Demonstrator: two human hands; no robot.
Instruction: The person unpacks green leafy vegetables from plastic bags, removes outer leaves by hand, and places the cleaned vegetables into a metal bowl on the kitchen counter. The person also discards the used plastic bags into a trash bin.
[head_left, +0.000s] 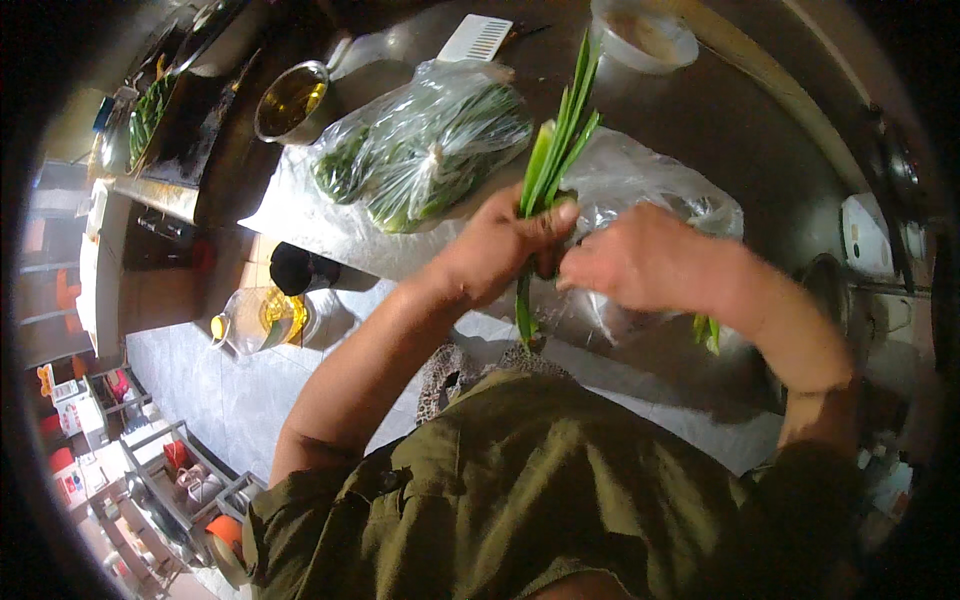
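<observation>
My left hand (517, 225) grips a bunch of long green vegetable leaves (559, 150), which stick up past the thumb. One narrow leaf hangs down below the fist. Close on its right, my right hand (630, 255) is blurred, its fingers curled towards the bunch. Whether anything is pinched in those fingers is hidden. Behind and under the right hand spreads a clear plastic bag (637, 165), crumpled on the metal counter (757, 127). A few green leaf scraps (706, 334) show below my right forearm.
A knotted clear bag of green vegetables (442, 150) lies left of my hands. Beyond it are a metal pot of yellow oil (292, 103), a white slotted plastic piece (475, 37) and a white bowl (645, 37). An oil jug (259, 321) stands on the tiled floor.
</observation>
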